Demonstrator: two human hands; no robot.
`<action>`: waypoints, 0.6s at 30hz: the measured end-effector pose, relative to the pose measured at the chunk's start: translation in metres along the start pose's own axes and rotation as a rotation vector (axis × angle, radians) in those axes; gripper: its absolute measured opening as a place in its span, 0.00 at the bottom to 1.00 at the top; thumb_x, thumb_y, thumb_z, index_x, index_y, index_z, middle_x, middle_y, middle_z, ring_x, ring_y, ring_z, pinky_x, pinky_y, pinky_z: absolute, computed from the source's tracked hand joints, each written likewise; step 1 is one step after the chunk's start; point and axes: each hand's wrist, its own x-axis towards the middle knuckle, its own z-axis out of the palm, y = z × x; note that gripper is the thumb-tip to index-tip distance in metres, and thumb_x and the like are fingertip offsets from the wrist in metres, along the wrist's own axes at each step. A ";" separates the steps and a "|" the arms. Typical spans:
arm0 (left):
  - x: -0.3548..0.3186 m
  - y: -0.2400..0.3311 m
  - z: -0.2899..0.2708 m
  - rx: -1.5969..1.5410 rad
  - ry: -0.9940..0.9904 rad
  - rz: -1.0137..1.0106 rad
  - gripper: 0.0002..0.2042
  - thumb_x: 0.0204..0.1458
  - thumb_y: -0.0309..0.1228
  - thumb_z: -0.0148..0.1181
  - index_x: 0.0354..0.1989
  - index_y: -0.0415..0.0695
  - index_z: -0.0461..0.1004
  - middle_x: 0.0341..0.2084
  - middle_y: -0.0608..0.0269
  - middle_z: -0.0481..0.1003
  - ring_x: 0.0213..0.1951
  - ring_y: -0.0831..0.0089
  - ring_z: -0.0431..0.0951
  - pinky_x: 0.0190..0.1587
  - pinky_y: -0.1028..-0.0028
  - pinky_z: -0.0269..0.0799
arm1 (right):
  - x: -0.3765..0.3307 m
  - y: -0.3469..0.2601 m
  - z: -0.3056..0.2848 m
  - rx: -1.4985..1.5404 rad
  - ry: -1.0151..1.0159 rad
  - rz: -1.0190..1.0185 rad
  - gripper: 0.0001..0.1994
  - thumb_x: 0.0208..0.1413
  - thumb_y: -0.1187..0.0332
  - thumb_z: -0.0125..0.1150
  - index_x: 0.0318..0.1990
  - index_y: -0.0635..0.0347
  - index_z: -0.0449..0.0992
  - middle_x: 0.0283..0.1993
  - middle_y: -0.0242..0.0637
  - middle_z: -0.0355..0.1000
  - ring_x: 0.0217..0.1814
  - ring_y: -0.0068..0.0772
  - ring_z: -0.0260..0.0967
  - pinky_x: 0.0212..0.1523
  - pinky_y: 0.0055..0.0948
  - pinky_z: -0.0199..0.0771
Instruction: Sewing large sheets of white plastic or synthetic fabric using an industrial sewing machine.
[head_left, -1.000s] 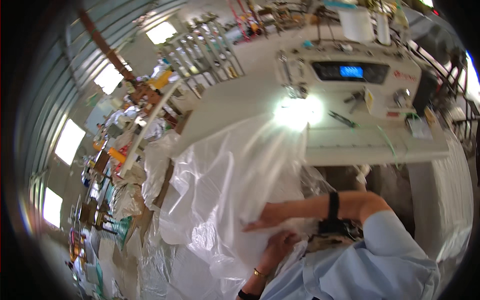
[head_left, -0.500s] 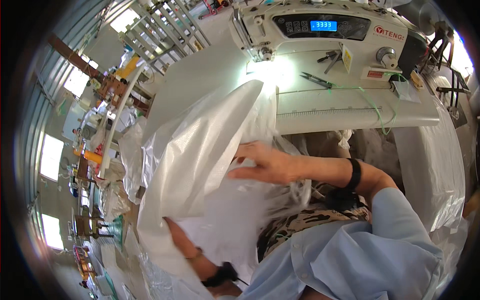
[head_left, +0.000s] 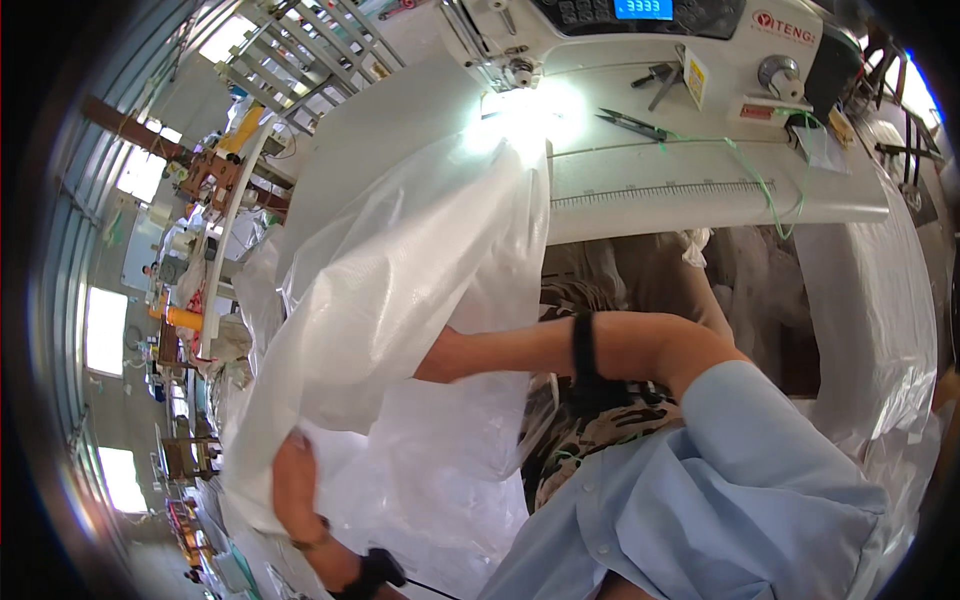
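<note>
A large translucent white woven-plastic sheet [head_left: 345, 315] drapes over the front of the sewing machine table and down across my lap. Its narrow upper end lies under the bright lamp at the sewing machine's needle area [head_left: 520, 75]. My right hand [head_left: 440, 357] reaches leftward into the folds, its fingers hidden behind the sheet. Lower on the left, my left hand [head_left: 294, 465] is at the sheet's edge, slightly blurred, with its fingertips covered by the material. Whether either hand's fingers are closed on the sheet does not show.
Black thread snips [head_left: 632, 125] lie on the sewing table [head_left: 690, 212], near a loose green thread [head_left: 745, 165] and a printed ruler. A small dark tool [head_left: 665, 85] rests behind them. More white sheeting [head_left: 865, 330] hangs at the right. Metal racks [head_left: 300, 55] stand at the far left.
My right hand has moved left and down, from above the sheet's opening to behind its fold. My left hand has shifted left, spreading the sheet wider. The view has tilted down slightly.
</note>
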 end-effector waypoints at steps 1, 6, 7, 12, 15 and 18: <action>-0.009 0.011 0.024 -0.037 0.153 0.305 0.16 0.53 0.32 0.59 0.48 0.39 0.74 0.44 0.46 0.76 0.46 0.48 0.75 0.53 0.65 0.70 | 0.000 0.029 0.019 -0.192 0.418 -0.394 0.26 0.58 0.65 0.59 0.64 0.58 0.63 0.67 0.48 0.59 0.67 0.50 0.58 0.65 0.43 0.60; -0.015 0.116 0.093 -0.591 -0.214 0.623 0.15 0.53 0.27 0.61 0.49 0.40 0.76 0.44 0.49 0.78 0.46 0.55 0.78 0.53 0.64 0.72 | -0.031 0.006 -0.036 0.071 0.191 -0.001 0.23 0.58 0.65 0.58 0.61 0.60 0.66 0.64 0.47 0.63 0.65 0.45 0.60 0.64 0.40 0.61; -0.010 0.104 0.130 -0.593 -0.215 0.618 0.15 0.53 0.27 0.61 0.49 0.40 0.76 0.44 0.49 0.78 0.46 0.55 0.78 0.53 0.64 0.72 | -0.031 -0.006 -0.045 0.135 0.132 0.087 0.22 0.59 0.65 0.58 0.60 0.60 0.67 0.63 0.47 0.64 0.65 0.44 0.61 0.63 0.39 0.61; 0.076 0.052 0.170 -0.141 0.325 0.605 0.16 0.57 0.31 0.57 0.51 0.36 0.73 0.43 0.47 0.77 0.46 0.52 0.77 0.50 0.64 0.71 | -0.030 -0.036 -0.091 0.443 -0.206 0.538 0.19 0.60 0.65 0.56 0.56 0.63 0.71 0.59 0.46 0.68 0.63 0.37 0.64 0.62 0.36 0.63; 0.035 -0.010 0.189 -0.105 0.353 0.591 0.15 0.58 0.31 0.56 0.51 0.36 0.73 0.43 0.47 0.77 0.47 0.52 0.76 0.50 0.64 0.71 | -0.060 -0.045 -0.149 0.619 -0.354 0.871 0.14 0.61 0.65 0.53 0.46 0.68 0.76 0.43 0.42 0.78 0.50 0.33 0.73 0.54 0.30 0.70; 0.056 -0.038 0.184 -0.049 0.392 0.571 0.15 0.58 0.31 0.56 0.52 0.37 0.72 0.44 0.47 0.77 0.47 0.52 0.76 0.51 0.63 0.70 | -0.108 -0.049 -0.157 0.584 -0.253 1.058 0.13 0.62 0.64 0.54 0.37 0.68 0.77 0.29 0.35 0.76 0.35 0.24 0.73 0.42 0.25 0.73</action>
